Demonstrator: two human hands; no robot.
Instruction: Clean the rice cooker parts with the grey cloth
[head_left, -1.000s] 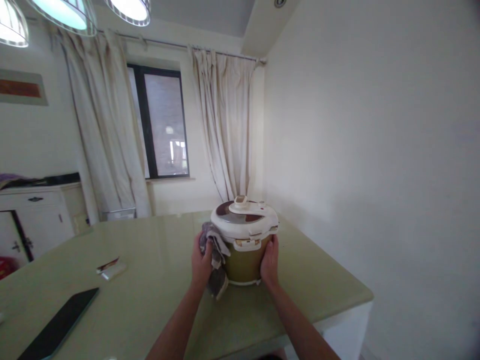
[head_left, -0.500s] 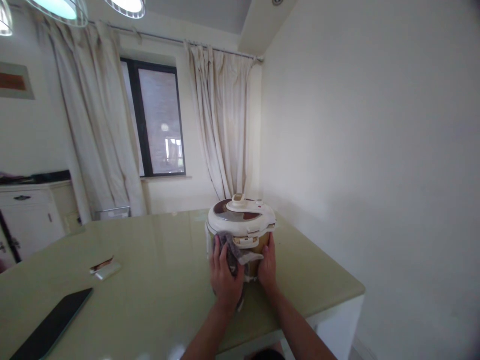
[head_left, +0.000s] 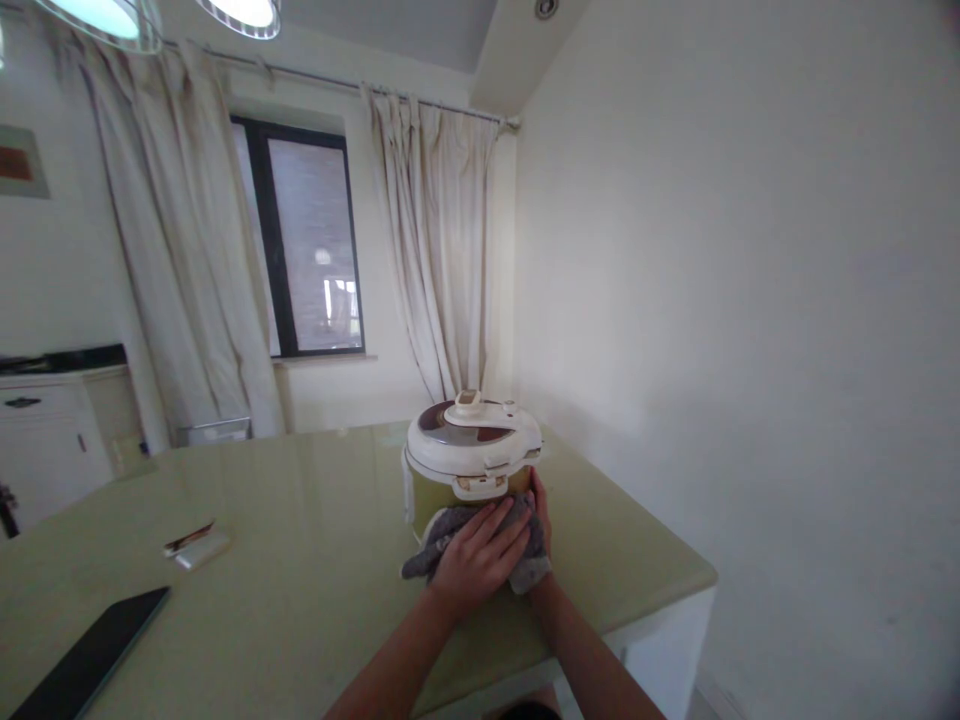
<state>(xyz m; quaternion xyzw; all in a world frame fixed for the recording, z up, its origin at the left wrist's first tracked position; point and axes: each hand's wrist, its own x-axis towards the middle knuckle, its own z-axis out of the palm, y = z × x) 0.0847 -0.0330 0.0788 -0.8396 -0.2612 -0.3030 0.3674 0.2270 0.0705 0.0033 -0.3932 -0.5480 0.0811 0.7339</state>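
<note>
An electric pressure cooker (head_left: pixel 450 485) with a white lid and olive-gold body stands on the pale green table (head_left: pixel 300 560) near the wall. My left hand (head_left: pixel 480 560) lies flat on a grey cloth (head_left: pixel 442 535), pressing it against the cooker's front, fingers stretched out to the right. My right hand (head_left: pixel 540 510) rests against the cooker's right side, mostly hidden behind the cloth and my left hand.
A dark tablet (head_left: pixel 82 665) lies at the table's near left. A small white and red packet (head_left: pixel 193 545) sits left of centre. The white wall is close on the right; the table edge (head_left: pixel 675 595) drops off there. A white cabinet (head_left: pixel 45 440) stands at the back left.
My left hand has swept the cloth from the cooker's left side across its front to the right. My right hand has stayed on the cooker's right side.
</note>
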